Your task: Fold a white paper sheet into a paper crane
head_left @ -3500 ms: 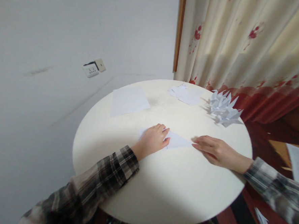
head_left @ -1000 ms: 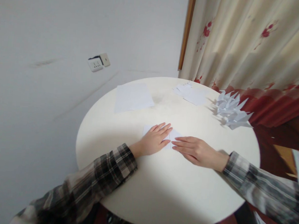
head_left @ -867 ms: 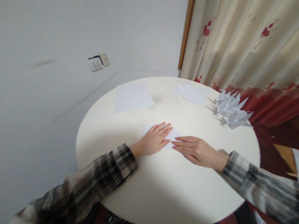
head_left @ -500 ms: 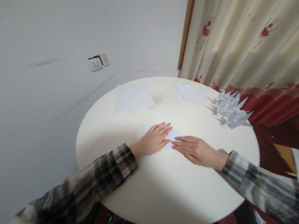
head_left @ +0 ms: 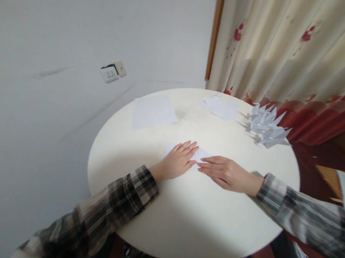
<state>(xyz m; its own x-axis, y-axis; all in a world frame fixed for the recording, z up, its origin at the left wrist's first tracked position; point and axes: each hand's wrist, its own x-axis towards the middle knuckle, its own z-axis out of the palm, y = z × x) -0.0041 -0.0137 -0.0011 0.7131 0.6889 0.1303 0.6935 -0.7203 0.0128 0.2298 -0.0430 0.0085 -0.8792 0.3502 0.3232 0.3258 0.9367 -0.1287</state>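
Right hand (head_left: 226, 173) has slid in beside the left hand (head_left: 178, 160). Both sets of fingers lie flat and released, pressing the folded paper (head_left: 201, 154) onto the surface (head_left: 184, 223). Beyond the fingertips: a plain sheet (head_left: 153, 111), paper scraps (head_left: 220, 107), and a pile of folded cranes (head_left: 267, 127) further right.

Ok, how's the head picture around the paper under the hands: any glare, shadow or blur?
Head view: soft, even light, no glare. The left hand and right hand are sharp, but the white paper under them barely stands out from the pale table. Toward the head view's edge, the right sleeve is smeared.
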